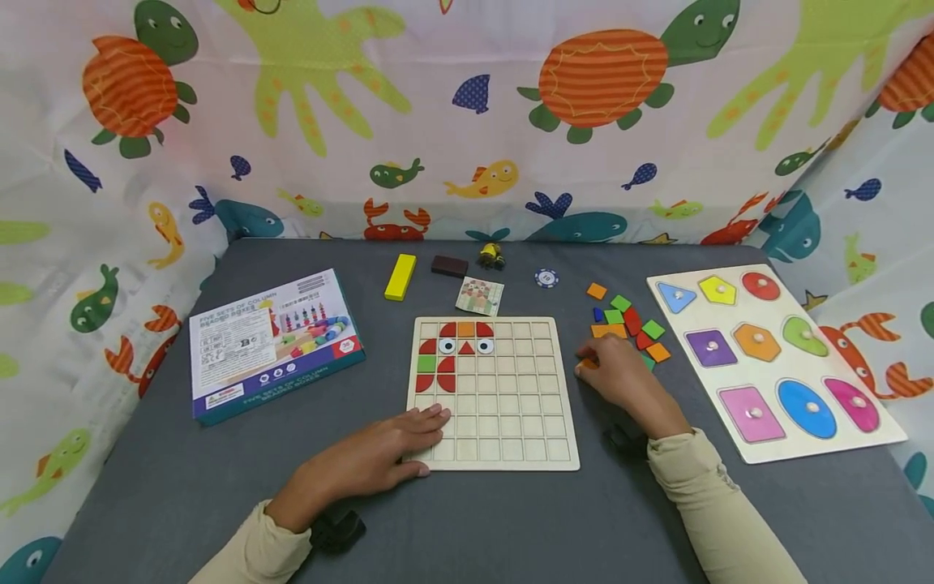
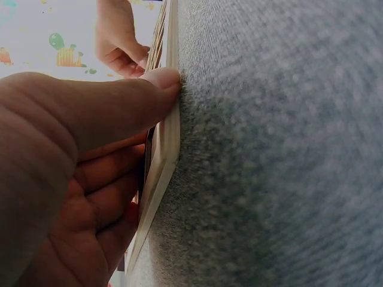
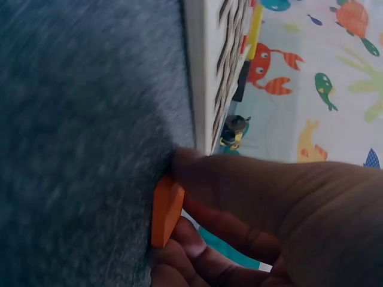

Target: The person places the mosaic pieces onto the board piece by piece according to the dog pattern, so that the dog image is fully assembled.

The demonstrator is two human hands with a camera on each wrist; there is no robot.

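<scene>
A wooden grid board [image 1: 511, 422] lies on the table, with red, orange and green tiles and two eye tiles [image 1: 447, 346] in its upper left cells. My left hand [image 1: 379, 450] rests on the board's lower left corner, fingers extended. In the left wrist view its thumb [image 2: 128, 107] touches the board's edge [image 2: 170, 131]. Right of the board, my right hand [image 1: 627, 381] pinches an orange tile [image 3: 166, 212] low at the table surface, between thumb and fingers. Beside that hand lie several loose tiles [image 1: 632, 320] in red, green, orange and blue, some partly covered by it.
A boxed toy [image 1: 241, 341] lies at the left, a shape puzzle board [image 1: 700, 389] at the right. Behind the grid board are a pattern card [image 1: 479, 296], a yellow block [image 1: 400, 277], a dark brown block [image 1: 448, 266], a small figure [image 1: 491, 256] and a poker chip [image 1: 546, 278].
</scene>
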